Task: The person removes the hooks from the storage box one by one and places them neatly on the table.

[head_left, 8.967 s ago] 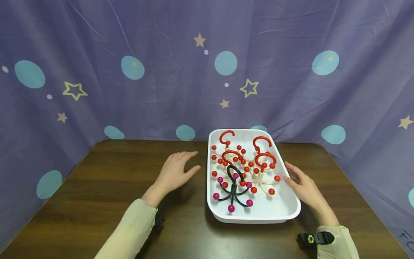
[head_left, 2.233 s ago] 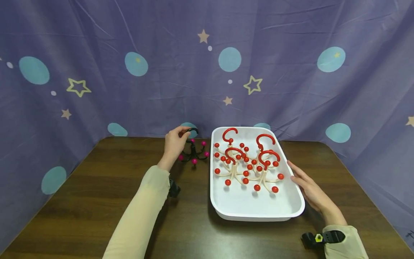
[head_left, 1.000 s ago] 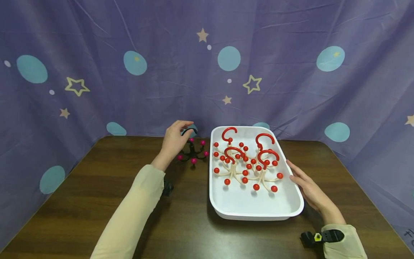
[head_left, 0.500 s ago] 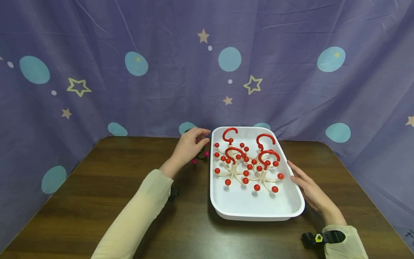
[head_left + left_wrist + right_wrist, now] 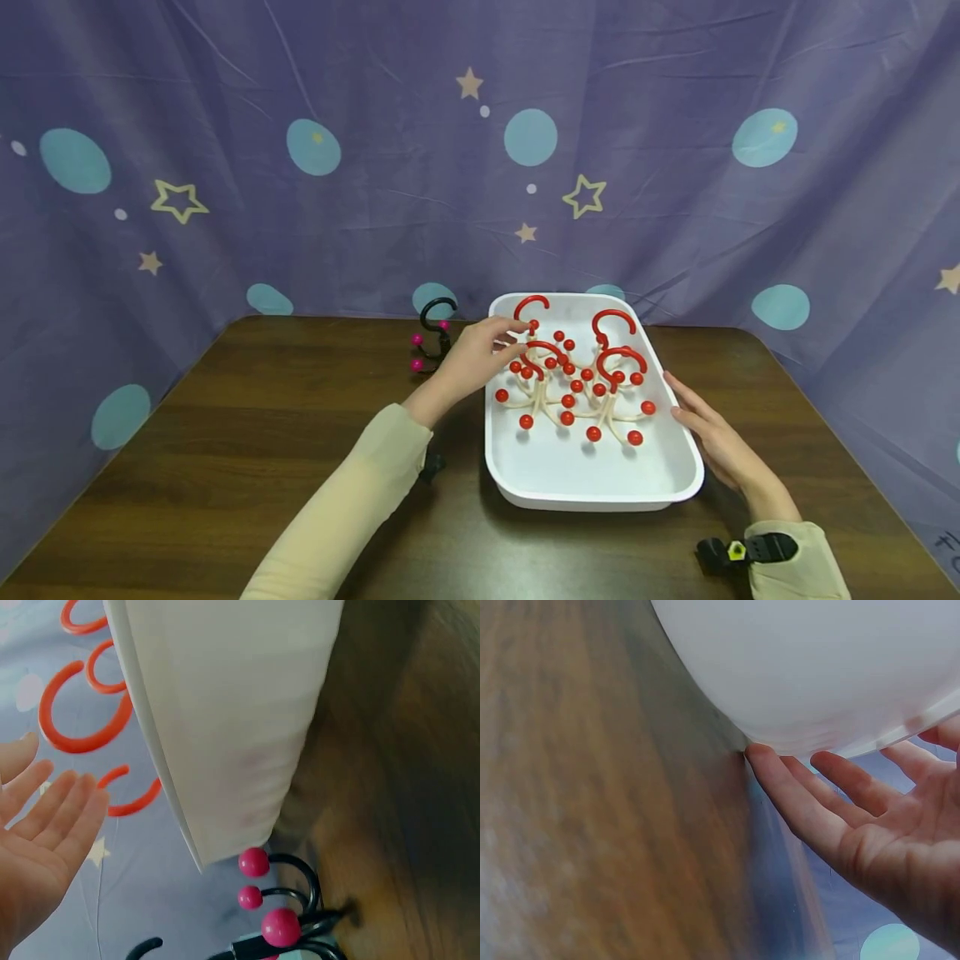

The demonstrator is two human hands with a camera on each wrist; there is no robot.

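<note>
My left hand (image 5: 474, 357) is over the left edge of a white tray (image 5: 588, 477), fingers extended and thumb apart, fingertips close to two red hooks. In the left wrist view that hand (image 5: 45, 847) shows a bare palm beside a red hook (image 5: 82, 742). Several pieces stand in the tray, each with a red hook handle (image 5: 621, 350) and cream legs tipped with red balls. Outside, left of the tray, stands a black piece (image 5: 425, 317) with a hook and pink ball tips, partly hidden by my left hand. My right hand (image 5: 712, 437) rests its straight fingers (image 5: 795, 795) against the tray's right side.
A brown wooden table (image 5: 225, 450) lies under everything. Its far edge meets a purple curtain (image 5: 375, 167) with stars and blue dots. Black cameras (image 5: 720, 554) are strapped at the wrists.
My left hand lifted the black piece out of the tray, set it on the table to the left, let go and moved right, over the tray. My right hand stayed at the tray's side.
</note>
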